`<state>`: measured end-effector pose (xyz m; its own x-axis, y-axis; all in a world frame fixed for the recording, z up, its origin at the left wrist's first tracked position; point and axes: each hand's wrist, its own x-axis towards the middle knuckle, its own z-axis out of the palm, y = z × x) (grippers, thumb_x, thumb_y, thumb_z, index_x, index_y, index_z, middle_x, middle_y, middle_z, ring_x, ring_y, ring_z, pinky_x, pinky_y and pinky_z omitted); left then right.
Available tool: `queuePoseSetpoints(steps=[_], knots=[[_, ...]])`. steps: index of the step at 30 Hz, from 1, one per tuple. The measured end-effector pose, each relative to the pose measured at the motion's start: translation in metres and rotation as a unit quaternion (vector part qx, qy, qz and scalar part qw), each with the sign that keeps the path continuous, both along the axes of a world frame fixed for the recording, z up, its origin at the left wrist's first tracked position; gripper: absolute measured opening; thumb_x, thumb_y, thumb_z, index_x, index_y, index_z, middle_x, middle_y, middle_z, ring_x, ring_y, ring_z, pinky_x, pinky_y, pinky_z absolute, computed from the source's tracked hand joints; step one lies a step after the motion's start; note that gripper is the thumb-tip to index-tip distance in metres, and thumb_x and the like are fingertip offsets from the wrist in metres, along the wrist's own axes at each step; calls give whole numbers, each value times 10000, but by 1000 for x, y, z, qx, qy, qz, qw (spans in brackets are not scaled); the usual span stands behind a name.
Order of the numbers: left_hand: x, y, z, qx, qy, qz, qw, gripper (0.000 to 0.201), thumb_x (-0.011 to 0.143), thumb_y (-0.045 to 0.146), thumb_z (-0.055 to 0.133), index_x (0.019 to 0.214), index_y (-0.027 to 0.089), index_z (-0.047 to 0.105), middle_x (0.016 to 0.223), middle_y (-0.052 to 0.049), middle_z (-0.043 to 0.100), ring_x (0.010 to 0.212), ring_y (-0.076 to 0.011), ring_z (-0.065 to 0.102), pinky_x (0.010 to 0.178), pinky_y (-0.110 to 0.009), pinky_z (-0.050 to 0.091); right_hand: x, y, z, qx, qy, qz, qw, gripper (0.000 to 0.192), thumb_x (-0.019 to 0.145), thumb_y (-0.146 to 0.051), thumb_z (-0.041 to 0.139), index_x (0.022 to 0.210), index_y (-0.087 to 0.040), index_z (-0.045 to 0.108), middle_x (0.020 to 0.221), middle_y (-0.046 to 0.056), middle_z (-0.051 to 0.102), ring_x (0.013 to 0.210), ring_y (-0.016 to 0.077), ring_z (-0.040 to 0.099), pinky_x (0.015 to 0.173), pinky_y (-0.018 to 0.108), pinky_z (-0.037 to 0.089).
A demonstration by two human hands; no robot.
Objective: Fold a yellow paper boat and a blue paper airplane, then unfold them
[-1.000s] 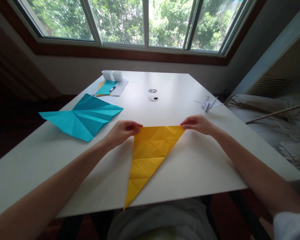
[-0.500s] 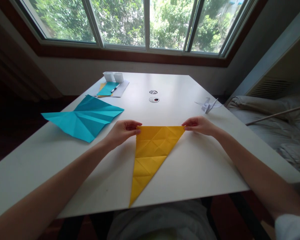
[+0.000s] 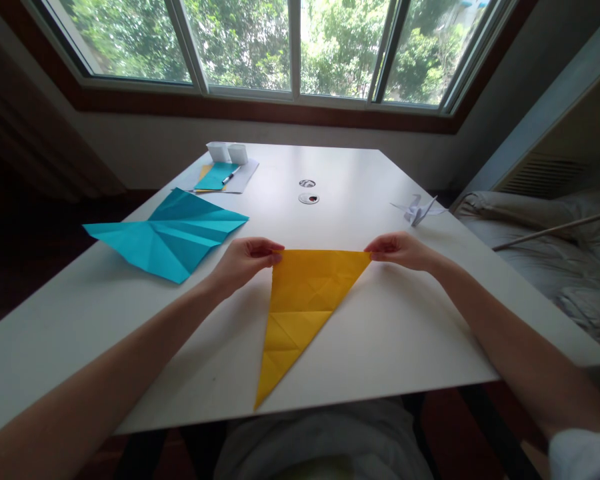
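Observation:
A yellow sheet of origami paper (image 3: 303, 300), folded to a triangle and marked with creases, hangs or lies with its straight edge away from me and its point toward the table's front edge. My left hand (image 3: 247, 261) pinches its far left corner between thumb and fingers. At the far right corner, my right hand (image 3: 397, 252) pinches the paper in the same way. Left of my left hand lies a creased blue sheet of paper (image 3: 173, 230), partly unfolded. Beyond my right hand stands a white folded paper crane (image 3: 416, 210).
At the table's back left, a pen (image 3: 231, 176) lies on a small blue paper (image 3: 213, 177) over yellow and white sheets. Two small white containers (image 3: 229, 153) stand behind them. Two round fittings (image 3: 309, 199) sit in the white tabletop (image 3: 405, 333).
Both hands keep their pinch on the corners. The yellow paper's upper part looks flatter, its creases fainter there, and its near point has shifted slightly left and away from me.

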<state>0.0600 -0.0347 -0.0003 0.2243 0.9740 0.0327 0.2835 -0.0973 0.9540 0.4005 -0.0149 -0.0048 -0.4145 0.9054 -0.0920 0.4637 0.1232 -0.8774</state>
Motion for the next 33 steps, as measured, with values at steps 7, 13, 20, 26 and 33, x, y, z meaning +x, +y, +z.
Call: queuePoseSetpoints(steps=[7,13,20,26,33], knots=[[2,-1,1,-7,5,11,1000,317,593,355,739,837,159,690,869,-69,699,803,-208,635,712,-319,526,-9,-3,2,-4,-55,-9,998,461,655,-496,652,978,-167,664,758,41,649,616,121,537,521,235,398],[5,0,-3,-13,-12,2,1000,288,589,342,748,806,164,686,842,-48,700,796,-195,642,737,-314,527,-14,-7,-1,-23,-72,-4,997,366,639,-495,663,758,-150,685,611,4,600,487,77,436,452,223,323],[4,1,-6,-2,-12,-18,1000,334,578,359,761,839,162,693,895,-63,702,841,-214,645,778,-330,531,-11,-4,-2,-28,-36,17,999,301,647,-434,677,777,-163,681,727,27,659,657,137,569,606,258,456],[2,1,-9,2,-19,-26,999,358,568,372,768,850,164,698,892,-62,705,838,-215,648,786,-336,534,-9,-4,-1,-3,-36,17,999,306,644,-430,677,791,-162,694,714,29,670,654,144,588,630,269,484],[3,1,-10,10,-37,-18,999,335,552,361,776,810,158,710,862,-62,710,822,-217,652,799,-354,528,-9,-4,-1,-5,-38,28,999,310,652,-415,671,823,-157,696,750,32,681,684,147,601,668,275,499]])
